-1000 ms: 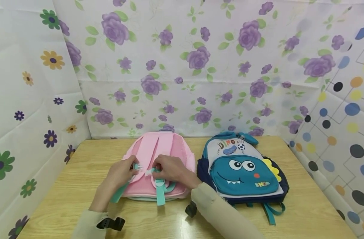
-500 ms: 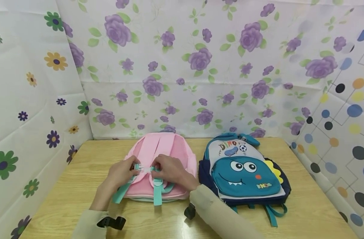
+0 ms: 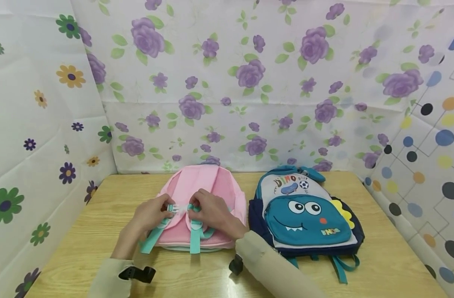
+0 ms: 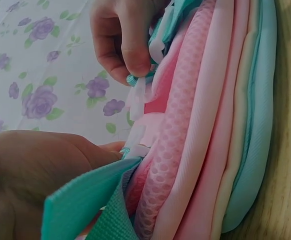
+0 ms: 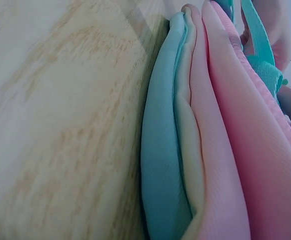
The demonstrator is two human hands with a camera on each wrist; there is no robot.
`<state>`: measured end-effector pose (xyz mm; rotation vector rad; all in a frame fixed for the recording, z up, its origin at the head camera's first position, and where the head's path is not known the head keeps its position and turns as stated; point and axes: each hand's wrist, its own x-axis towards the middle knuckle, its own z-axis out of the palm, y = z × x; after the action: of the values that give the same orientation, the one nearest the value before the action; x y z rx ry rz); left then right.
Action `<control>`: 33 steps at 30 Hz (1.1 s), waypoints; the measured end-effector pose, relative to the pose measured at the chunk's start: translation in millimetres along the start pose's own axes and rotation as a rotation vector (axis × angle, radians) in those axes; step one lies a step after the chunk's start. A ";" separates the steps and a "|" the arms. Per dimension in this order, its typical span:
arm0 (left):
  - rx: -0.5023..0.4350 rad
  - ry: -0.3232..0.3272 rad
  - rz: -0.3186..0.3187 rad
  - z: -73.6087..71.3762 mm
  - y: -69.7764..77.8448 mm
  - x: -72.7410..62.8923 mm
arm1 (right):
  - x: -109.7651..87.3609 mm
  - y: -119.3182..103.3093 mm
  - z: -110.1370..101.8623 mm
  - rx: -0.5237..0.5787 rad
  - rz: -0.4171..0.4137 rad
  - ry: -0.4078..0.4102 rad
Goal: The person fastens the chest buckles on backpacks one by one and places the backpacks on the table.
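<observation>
Over the pink backpack (image 3: pixel 198 184), the left hand (image 3: pixel 151 212) and right hand (image 3: pixel 213 210) face each other, fingers bent, each grip pinching one end of a buckle (image 3: pixel 176 208). The backpack lies on a wooden tabletop (image 3: pixel 81 236); behind it hangs purple-flowered cloth (image 3: pixel 227 89).

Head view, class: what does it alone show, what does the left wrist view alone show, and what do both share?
Only head: the dinosaur backpack and polka-dot cloth. Only left wrist: the cream strip along the edge of the pink backpack. Both: the pink backpack, left hand, right hand, turquoise straps, buckle, rose-print cloth and wooden table.
</observation>
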<state>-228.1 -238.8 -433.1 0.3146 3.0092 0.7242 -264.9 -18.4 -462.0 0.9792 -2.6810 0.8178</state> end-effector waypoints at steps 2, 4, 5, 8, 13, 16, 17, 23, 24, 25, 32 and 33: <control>-0.005 -0.003 0.001 0.0 0.4 0.0 | -0.3 0.5 0.7 0.007 0.005 0.008; -0.011 -0.007 -0.002 -0.3 0.3 -0.2 | 0.0 0.4 1.8 0.014 0.011 0.006; -0.014 -0.009 -0.008 -0.6 -0.1 -0.4 | 0.5 0.3 2.7 0.015 0.014 0.000; -0.020 -0.014 -0.014 -1.2 -1.2 -0.3 | 1.3 0.5 4.3 0.015 0.025 -0.016; -0.032 -0.001 -0.011 -1.7 -3.0 1.1 | 2.3 1.0 4.2 0.026 0.030 -0.036; -0.031 0.004 -0.012 -1.1 -3.7 1.4 | 2.1 1.0 3.4 0.043 0.035 -0.047; -0.030 0.004 -0.013 -0.7 -4.1 1.5 | 2.0 1.0 3.3 0.046 0.037 -0.050; -0.031 0.007 -0.014 -0.5 -3.3 2.2 | 1.2 0.4 1.9 0.055 0.042 -0.044; -0.032 0.006 -0.015 -0.8 -3.2 2.2 | 1.1 0.3 2.1 0.057 0.042 -0.041; -0.032 0.007 -0.015 -1.1 -3.1 2.2 | 1.1 0.3 2.4 0.056 0.041 -0.041; -0.050 0.000 -0.017 -2.0 -5.5 1.6 | 1.4 0.6 4.9 0.065 0.041 -0.041; -0.052 0.001 -0.016 -2.2 -6.1 1.6 | 1.3 0.7 5.0 0.067 0.041 -0.041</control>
<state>-231.0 -244.7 -433.9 0.2885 2.9844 0.7997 -266.2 -21.4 -466.0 0.9693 -2.7328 0.9113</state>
